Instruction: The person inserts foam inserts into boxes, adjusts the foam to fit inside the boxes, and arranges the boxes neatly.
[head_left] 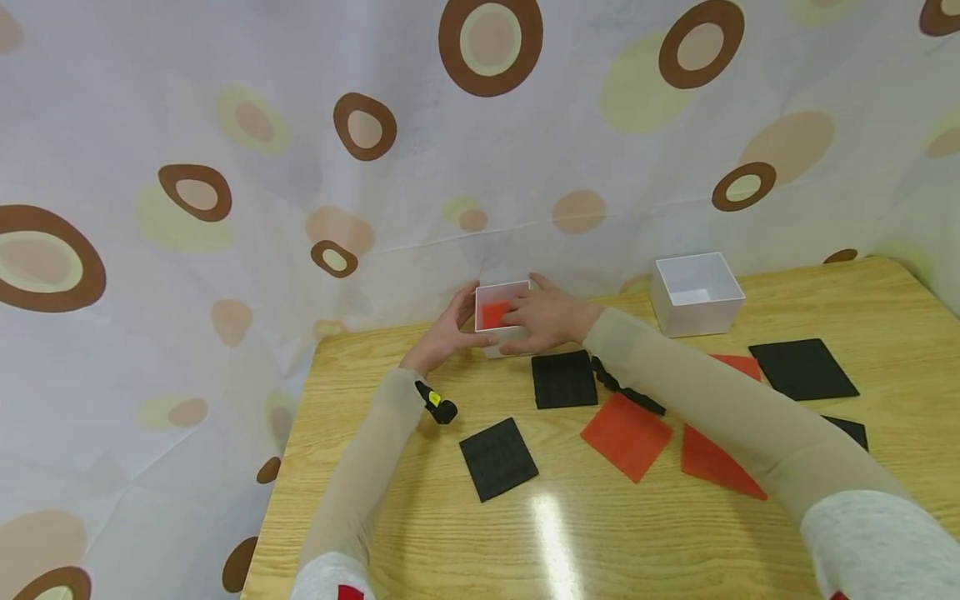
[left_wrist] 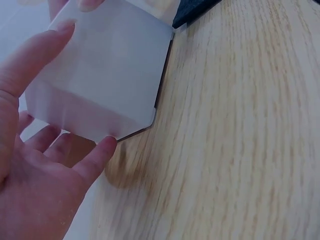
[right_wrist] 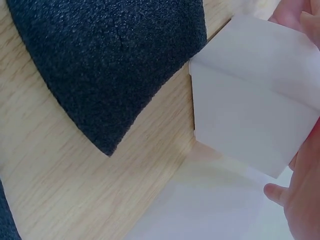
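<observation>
A small white box (head_left: 501, 343) stands at the table's back edge, with a red piece (head_left: 493, 314) inside it. My left hand (head_left: 447, 331) holds the box from the left, its thumb on the front face and fingers against the side, as the left wrist view shows on the box wall (left_wrist: 110, 60). From the right, my right hand (head_left: 551, 317) reaches over the rim, some fingers inside by the red piece. In the right wrist view the box (right_wrist: 250, 110) hides most of those fingertips. Whether they pinch the red piece cannot be seen.
A second white box (head_left: 701, 312) stands at the back right. Black squares (head_left: 498, 458) and red squares (head_left: 626, 437) lie spread over the wooden table (head_left: 420, 533), some partly under the right forearm. One black square (right_wrist: 110, 65) lies close to the held box. A patterned curtain (head_left: 420, 192) hangs behind.
</observation>
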